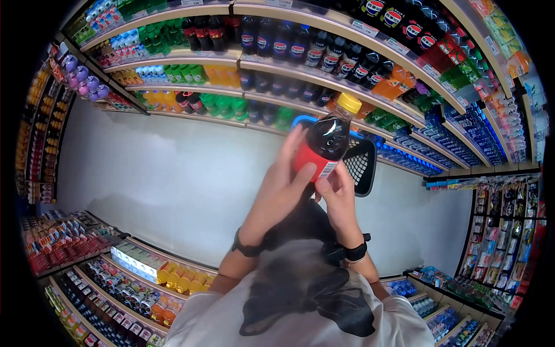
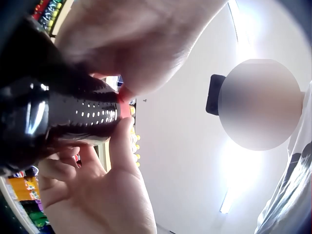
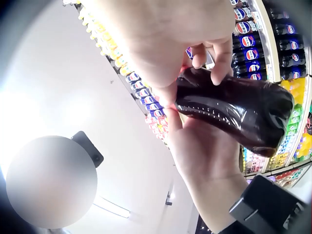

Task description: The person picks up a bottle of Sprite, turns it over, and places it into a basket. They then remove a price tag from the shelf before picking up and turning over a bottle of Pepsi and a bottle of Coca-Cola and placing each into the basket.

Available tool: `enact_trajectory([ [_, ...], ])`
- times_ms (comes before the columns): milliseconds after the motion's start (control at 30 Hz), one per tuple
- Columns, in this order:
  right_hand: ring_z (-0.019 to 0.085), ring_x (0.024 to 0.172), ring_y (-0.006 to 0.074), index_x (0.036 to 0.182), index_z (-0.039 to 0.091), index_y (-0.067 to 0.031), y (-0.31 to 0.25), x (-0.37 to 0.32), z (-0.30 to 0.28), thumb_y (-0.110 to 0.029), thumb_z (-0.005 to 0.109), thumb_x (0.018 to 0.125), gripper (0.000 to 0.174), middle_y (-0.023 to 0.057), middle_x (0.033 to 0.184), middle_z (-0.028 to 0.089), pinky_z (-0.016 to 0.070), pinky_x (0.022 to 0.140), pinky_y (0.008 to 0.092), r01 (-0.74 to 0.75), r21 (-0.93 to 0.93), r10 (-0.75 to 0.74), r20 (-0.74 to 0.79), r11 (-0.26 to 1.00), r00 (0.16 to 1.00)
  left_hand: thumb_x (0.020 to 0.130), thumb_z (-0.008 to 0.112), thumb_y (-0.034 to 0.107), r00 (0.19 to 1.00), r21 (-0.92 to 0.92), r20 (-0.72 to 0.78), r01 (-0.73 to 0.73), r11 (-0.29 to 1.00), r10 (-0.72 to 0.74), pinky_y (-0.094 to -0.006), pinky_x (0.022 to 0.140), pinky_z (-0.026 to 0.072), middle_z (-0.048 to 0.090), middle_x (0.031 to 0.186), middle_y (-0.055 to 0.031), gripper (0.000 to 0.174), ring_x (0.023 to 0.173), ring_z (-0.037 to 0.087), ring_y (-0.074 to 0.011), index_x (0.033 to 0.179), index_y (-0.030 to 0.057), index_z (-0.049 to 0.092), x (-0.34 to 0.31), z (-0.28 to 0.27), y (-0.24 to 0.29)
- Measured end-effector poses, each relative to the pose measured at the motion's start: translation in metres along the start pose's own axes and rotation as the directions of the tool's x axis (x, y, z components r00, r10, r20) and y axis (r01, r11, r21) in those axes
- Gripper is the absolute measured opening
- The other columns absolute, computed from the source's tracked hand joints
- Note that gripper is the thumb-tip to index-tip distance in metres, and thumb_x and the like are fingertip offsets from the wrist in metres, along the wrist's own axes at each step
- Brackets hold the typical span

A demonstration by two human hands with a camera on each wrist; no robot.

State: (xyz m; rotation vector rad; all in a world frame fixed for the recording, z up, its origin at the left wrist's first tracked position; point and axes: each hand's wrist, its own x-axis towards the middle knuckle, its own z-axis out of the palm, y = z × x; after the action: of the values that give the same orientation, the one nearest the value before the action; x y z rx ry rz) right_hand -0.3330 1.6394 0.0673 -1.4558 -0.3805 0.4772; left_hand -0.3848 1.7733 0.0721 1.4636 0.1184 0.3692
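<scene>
Both hands hold a bottle of dark drink (image 1: 328, 139) with a red label, a barcode and a yellow cap (image 1: 349, 103). In the head view it tilts with the cap up and away from the body. My left hand (image 1: 282, 184) grips its left side, the thumb across the label. On the lower right, my right hand (image 1: 340, 199) holds it near the barcode, thumb on the label. The left wrist view shows the dark bottle body (image 2: 63, 107) close up between the hands. In the right wrist view, rows of small light dots mark the bottle (image 3: 229, 109).
Behind the bottle is a black mesh basket (image 1: 366, 168) with a blue handle (image 1: 302, 120). Shelves of drink bottles (image 1: 280, 43) run along the far side. More stocked shelves stand near the body at lower left (image 1: 124, 283) and at right (image 1: 503, 231). Pale floor (image 1: 167, 168) lies between.
</scene>
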Motion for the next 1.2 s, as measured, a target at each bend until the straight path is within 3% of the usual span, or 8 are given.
enact_trajectory([
  [233,0.047,0.079,0.0073,0.131,0.049,-0.0046,-0.019,-0.005,-0.039,-0.012,0.067,0.082,0.053,-0.0005,0.088,0.045,0.0436,0.065,0.0203,0.119,-0.244,-0.147,-0.099,0.963,0.984,0.099,0.040,0.034,1.000,-0.065,-0.005,-0.012,0.998,0.012,-0.0314,0.096,0.0391,0.050,0.123,-0.0134,0.047,0.110,0.050,-0.0185,0.131,-0.0009,0.039,0.016,0.045,-0.005],
  [333,0.047,0.078,0.0070,0.132,0.049,-0.0046,-0.026,-0.006,-0.060,-0.011,0.065,0.082,0.053,-0.0005,0.088,0.044,0.0438,0.065,0.0202,-0.085,0.133,0.093,-0.056,0.988,0.994,0.100,0.033,0.041,0.988,-0.359,-0.032,0.128,0.924,-0.150,-0.0293,0.093,0.0410,0.054,0.117,-0.0101,0.051,0.105,0.052,-0.0160,0.130,0.0005,0.042,0.019,0.061,-0.002],
  [467,0.052,0.092,0.0117,0.141,0.035,-0.0074,-0.018,-0.002,-0.084,-0.009,0.066,0.081,0.067,0.0045,0.111,0.047,0.0467,0.076,0.0244,0.130,-0.141,-0.132,-0.003,0.981,0.991,0.102,0.028,0.040,0.991,-0.336,-0.039,0.104,0.936,-0.124,-0.0314,0.096,0.0401,0.055,0.121,-0.0109,0.053,0.109,0.053,-0.0154,0.131,-0.0010,0.044,0.024,0.079,-0.002],
  [567,0.049,0.114,0.0182,0.146,0.021,-0.0096,-0.007,-0.005,-0.104,-0.008,0.066,0.080,0.080,0.0106,0.135,0.038,0.0432,0.092,0.0305,0.000,0.134,-0.009,0.063,0.991,0.998,0.100,0.030,0.047,0.996,-0.232,-0.006,0.085,0.969,-0.088,-0.0309,0.098,0.0373,0.050,0.127,-0.0128,0.061,0.117,0.048,-0.0189,0.137,-0.0007,0.036,0.030,0.096,-0.015],
  [667,0.036,0.130,0.0231,0.148,0.011,-0.0076,-0.021,0.004,-0.125,-0.015,0.064,0.082,0.085,0.0131,0.144,0.029,0.0306,0.106,0.0361,0.083,0.255,-0.126,0.160,0.963,0.979,0.098,0.030,0.052,0.997,-0.219,0.032,0.079,0.973,-0.073,-0.0317,0.100,0.0349,0.043,0.134,-0.0142,0.067,0.123,0.042,-0.0200,0.140,-0.0012,0.030,0.035,0.123,-0.033],
  [767,0.026,0.136,0.0244,0.147,0.008,-0.0035,-0.023,0.007,-0.153,-0.026,0.060,0.084,0.084,0.0129,0.146,0.026,0.0213,0.111,0.0371,0.017,0.192,-0.044,0.136,0.981,0.990,0.093,0.051,0.041,0.995,-0.220,0.085,0.067,0.973,-0.050,-0.0297,0.098,0.0360,0.038,0.136,-0.0111,0.067,0.123,0.039,-0.0185,0.142,0.0025,0.025,0.043,0.149,-0.030],
  [833,0.026,0.136,0.0241,0.147,0.010,-0.0018,-0.024,0.011,-0.171,-0.032,0.057,0.085,0.083,0.0132,0.145,0.027,0.0211,0.111,0.0369,0.025,0.181,-0.051,0.142,0.983,0.989,0.089,0.061,0.028,0.991,-0.225,0.052,0.130,0.966,-0.122,-0.0286,0.097,0.0364,0.039,0.132,-0.0082,0.065,0.122,0.038,-0.0171,0.140,0.0052,0.029,0.051,0.171,-0.024],
  [1200,0.044,0.120,0.0204,0.139,0.032,0.0007,-0.031,0.031,-0.243,-0.023,0.053,0.089,0.060,0.0130,0.131,0.046,0.0320,0.102,0.0331,-0.057,0.105,0.035,0.205,0.993,0.978,0.095,0.047,0.030,0.978,-0.351,-0.149,0.085,0.932,-0.146,-0.0317,0.104,0.0294,0.039,0.136,-0.0106,0.058,0.125,0.038,-0.0184,0.142,0.0012,0.026,0.075,0.247,-0.036],
])
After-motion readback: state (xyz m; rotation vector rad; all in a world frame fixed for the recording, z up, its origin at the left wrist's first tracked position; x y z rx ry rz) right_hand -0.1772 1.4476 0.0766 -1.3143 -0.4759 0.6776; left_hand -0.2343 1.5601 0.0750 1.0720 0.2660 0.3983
